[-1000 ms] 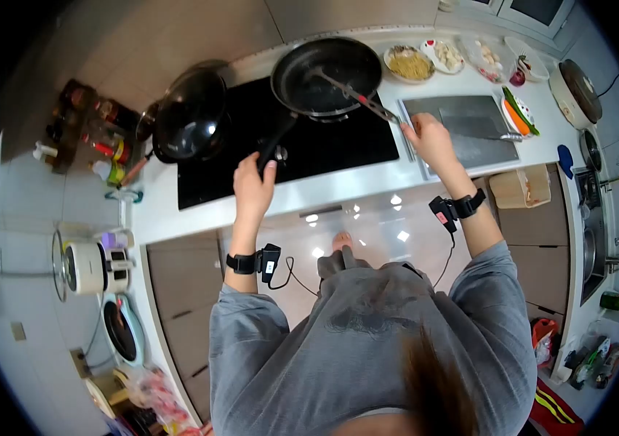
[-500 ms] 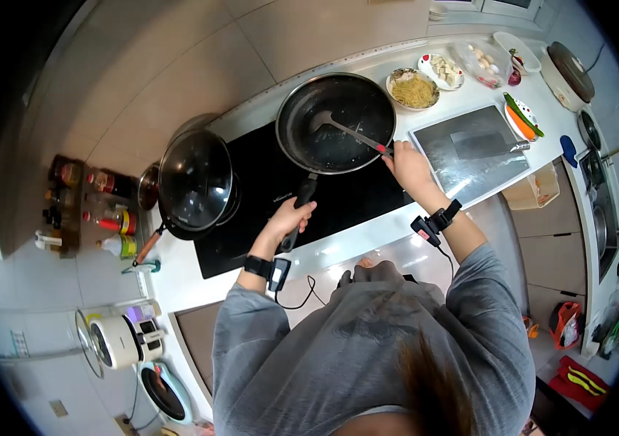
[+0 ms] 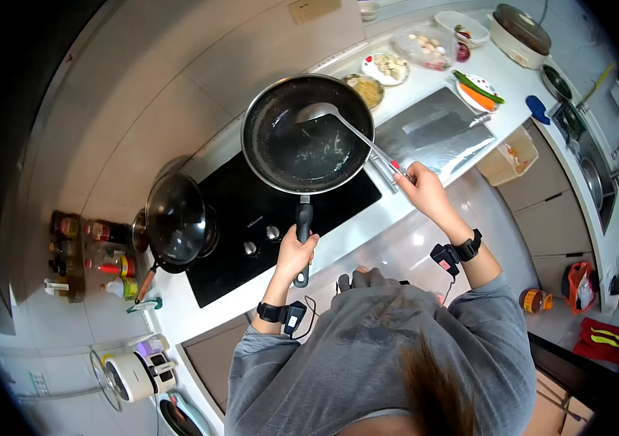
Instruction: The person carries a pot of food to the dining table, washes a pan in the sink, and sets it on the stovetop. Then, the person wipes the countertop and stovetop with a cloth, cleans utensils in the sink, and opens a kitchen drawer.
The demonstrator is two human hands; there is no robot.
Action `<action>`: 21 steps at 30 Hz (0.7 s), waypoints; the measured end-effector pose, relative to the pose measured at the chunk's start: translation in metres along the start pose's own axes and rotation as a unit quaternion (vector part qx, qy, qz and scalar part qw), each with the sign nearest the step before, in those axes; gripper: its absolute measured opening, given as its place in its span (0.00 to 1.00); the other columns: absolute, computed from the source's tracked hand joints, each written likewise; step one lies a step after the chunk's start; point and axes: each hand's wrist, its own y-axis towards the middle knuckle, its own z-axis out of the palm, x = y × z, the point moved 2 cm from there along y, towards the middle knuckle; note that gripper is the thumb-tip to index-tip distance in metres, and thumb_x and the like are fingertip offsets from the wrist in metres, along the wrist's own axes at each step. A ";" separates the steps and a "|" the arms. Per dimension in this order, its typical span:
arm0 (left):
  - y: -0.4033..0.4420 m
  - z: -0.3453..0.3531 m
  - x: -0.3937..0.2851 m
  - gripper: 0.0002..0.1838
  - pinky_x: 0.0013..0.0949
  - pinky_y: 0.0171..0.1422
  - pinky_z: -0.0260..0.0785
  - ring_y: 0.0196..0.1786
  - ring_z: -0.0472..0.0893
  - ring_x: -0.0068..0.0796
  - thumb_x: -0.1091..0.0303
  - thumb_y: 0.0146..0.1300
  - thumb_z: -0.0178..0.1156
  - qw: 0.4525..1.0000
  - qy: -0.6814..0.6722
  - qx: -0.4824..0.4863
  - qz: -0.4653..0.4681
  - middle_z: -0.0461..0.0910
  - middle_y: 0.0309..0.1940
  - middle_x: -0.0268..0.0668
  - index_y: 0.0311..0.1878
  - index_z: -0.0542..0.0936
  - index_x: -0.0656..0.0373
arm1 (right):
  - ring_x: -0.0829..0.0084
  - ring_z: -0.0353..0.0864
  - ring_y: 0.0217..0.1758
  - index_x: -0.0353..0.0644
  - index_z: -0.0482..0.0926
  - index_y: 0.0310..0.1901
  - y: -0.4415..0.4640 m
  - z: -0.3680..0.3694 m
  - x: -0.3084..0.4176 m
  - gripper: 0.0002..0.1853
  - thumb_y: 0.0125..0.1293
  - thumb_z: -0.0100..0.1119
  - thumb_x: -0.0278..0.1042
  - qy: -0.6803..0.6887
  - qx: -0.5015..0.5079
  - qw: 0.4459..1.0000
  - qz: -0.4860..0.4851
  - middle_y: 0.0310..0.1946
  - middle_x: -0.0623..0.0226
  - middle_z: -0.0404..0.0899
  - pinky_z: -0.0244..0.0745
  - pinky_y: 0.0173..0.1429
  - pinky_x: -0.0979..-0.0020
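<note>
A dark frying pan [image 3: 309, 156] with a thin glossy film of liquid inside appears lifted above the black cooktop [image 3: 226, 276]. My left hand [image 3: 295, 258] is wrapped round its black handle [image 3: 304, 214]. In my right hand [image 3: 425, 192], closed round the grip, is a metal spatula [image 3: 356, 133] with a red mark on its handle; its head is inside the pan near the far wall. Behind the pan's right rim, a bowl of pale yellow shreds [image 3: 366, 90] is partly hidden.
A lidded wok [image 3: 176, 218] stands on the left of the cooktop. To the right are a metal board [image 3: 425, 142] with a cleaver, a plate with carrot and a green vegetable [image 3: 478, 92], a plate of white pieces [image 3: 386, 69] and bagged eggs [image 3: 425, 47]. Sauce bottles [image 3: 111, 251] stand far left.
The pan looks larger and nearer, with its handle pointing more straight towards me. My right hand has drawn lower with the spatula. The whole view has shifted and turned.
</note>
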 end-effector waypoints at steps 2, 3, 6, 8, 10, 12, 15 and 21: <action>-0.007 0.022 -0.012 0.08 0.22 0.15 0.57 0.11 0.65 0.17 0.71 0.54 0.56 1.000 0.004 -0.014 0.013 0.65 0.11 0.28 0.31 0.67 0.60 | 0.67 0.66 0.17 0.35 0.67 0.22 -0.014 -0.028 -0.009 0.18 0.54 0.59 0.42 0.001 0.001 1.000 0.026 0.14 0.59 0.68 0.62 0.23 0.67; -0.011 0.034 -0.018 0.08 0.22 0.15 0.57 0.11 0.65 0.17 0.71 0.54 0.56 1.000 0.008 -0.008 0.019 0.65 0.11 0.28 0.31 0.67 0.60 | 0.69 0.66 0.16 0.35 0.68 0.22 -0.021 -0.044 -0.013 0.18 0.54 0.59 0.42 0.003 0.008 0.999 0.050 0.13 0.61 0.68 0.61 0.23 0.68; -0.021 0.077 -0.035 0.07 0.22 0.16 0.58 0.12 0.65 0.17 0.71 0.54 0.55 0.999 0.006 0.012 0.045 0.65 0.12 0.28 0.32 0.67 0.60 | 0.72 0.65 0.16 0.35 0.69 0.22 -0.045 -0.086 -0.039 0.18 0.55 0.59 0.42 -0.004 -0.026 0.998 0.056 0.13 0.62 0.67 0.61 0.23 0.71; -0.033 0.114 -0.050 0.08 0.22 0.15 0.59 0.12 0.66 0.17 0.71 0.54 0.56 0.998 -0.002 0.017 0.053 0.66 0.14 0.28 0.31 0.67 0.61 | 0.57 0.70 0.21 0.33 0.69 0.23 -0.064 -0.122 -0.052 0.20 0.54 0.59 0.45 0.027 -0.035 0.995 0.084 0.17 0.52 0.70 0.64 0.27 0.63; -0.045 0.155 -0.063 0.07 0.21 0.14 0.58 0.12 0.65 0.16 0.71 0.54 0.55 0.997 -0.003 0.038 0.067 0.65 0.13 0.28 0.32 0.67 0.61 | 0.56 0.71 0.23 0.34 0.70 0.24 -0.084 -0.154 -0.072 0.19 0.54 0.58 0.46 0.025 -0.059 0.994 0.088 0.19 0.52 0.71 0.65 0.29 0.63; -0.056 0.190 -0.071 0.08 0.21 0.14 0.58 0.12 0.64 0.16 0.70 0.55 0.55 0.996 0.003 0.052 0.069 0.65 0.13 0.28 0.33 0.67 0.61 | 0.56 0.71 0.23 0.34 0.71 0.25 -0.108 -0.183 -0.089 0.19 0.55 0.58 0.46 0.011 -0.096 0.989 0.113 0.19 0.51 0.71 0.66 0.29 0.63; -0.066 0.251 -0.089 0.07 0.21 0.14 0.58 0.11 0.64 0.16 0.71 0.55 0.54 0.994 -0.017 0.090 0.052 0.65 0.13 0.28 0.34 0.67 0.61 | 0.73 0.67 0.19 0.35 0.70 0.27 -0.138 -0.244 -0.107 0.19 0.57 0.56 0.46 0.009 -0.115 0.986 0.121 0.16 0.62 0.70 0.64 0.25 0.69; -0.068 0.360 -0.123 0.07 0.23 0.14 0.59 0.12 0.65 0.17 0.74 0.55 0.54 0.972 -0.014 0.221 0.079 0.67 0.15 0.30 0.34 0.66 0.63 | 0.81 0.64 0.21 0.34 0.70 0.29 -0.188 -0.343 -0.158 0.18 0.61 0.53 0.44 0.103 -0.145 0.962 0.207 0.16 0.70 0.68 0.62 0.25 0.74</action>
